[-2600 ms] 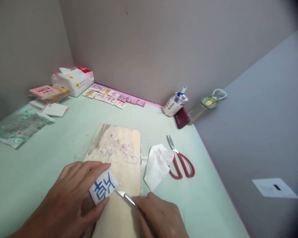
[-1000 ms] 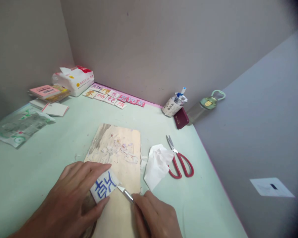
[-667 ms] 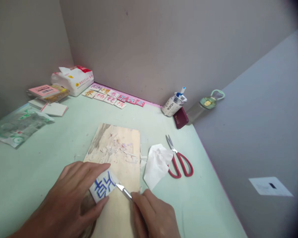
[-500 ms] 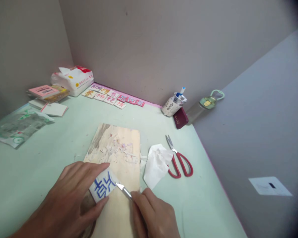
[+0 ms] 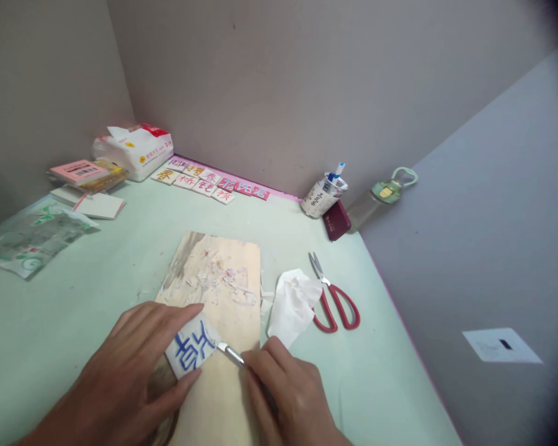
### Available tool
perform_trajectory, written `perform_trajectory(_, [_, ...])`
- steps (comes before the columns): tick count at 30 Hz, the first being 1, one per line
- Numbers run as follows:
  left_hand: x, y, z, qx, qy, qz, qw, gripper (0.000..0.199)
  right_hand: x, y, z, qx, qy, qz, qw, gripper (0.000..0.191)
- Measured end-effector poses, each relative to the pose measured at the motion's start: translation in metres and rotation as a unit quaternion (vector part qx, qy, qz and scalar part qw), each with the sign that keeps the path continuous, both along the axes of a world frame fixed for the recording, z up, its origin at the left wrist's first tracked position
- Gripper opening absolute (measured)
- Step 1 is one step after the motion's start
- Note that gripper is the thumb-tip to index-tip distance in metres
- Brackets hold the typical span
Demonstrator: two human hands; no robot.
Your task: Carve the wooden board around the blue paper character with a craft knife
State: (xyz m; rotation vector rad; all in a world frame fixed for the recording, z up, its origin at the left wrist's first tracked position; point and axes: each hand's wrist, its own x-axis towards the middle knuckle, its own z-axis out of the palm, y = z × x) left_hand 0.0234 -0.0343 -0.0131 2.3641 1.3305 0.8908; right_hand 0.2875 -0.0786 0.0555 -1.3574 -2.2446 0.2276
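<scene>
My left fingers (image 5: 186, 314) pinch the blue-lettered tile (image 5: 190, 352) over the board (image 5: 223, 384); my right fingers (image 5: 270, 365) hold the knife (image 5: 232, 354) to its edge. Tissue (image 5: 291, 303) and scissors (image 5: 341, 305) lie toward two o'clock, a "春" card (image 5: 164, 176) near twelve.

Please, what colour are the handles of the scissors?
The handles of the scissors are red, seen best in the head view.

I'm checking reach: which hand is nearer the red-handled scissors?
The right. The right hand, holding the craft knife, is just below and left of the scissors; the left hand is farther left.
</scene>
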Motion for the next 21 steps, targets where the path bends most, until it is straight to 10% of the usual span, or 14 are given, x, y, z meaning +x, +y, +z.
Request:
perform_trajectory(8, [-0.008,0.006,-0.003,-0.012,0.000,-0.007,1.000,0.058,0.014,0.004,0.009,-0.116,0.030,0.028,0.992,0.030])
perform_trajectory(21, [-0.009,0.005,-0.006,-0.013,-0.001,0.014,1.000,0.058,0.016,0.004,-0.002,-0.075,0.050,0.032,0.995,0.025])
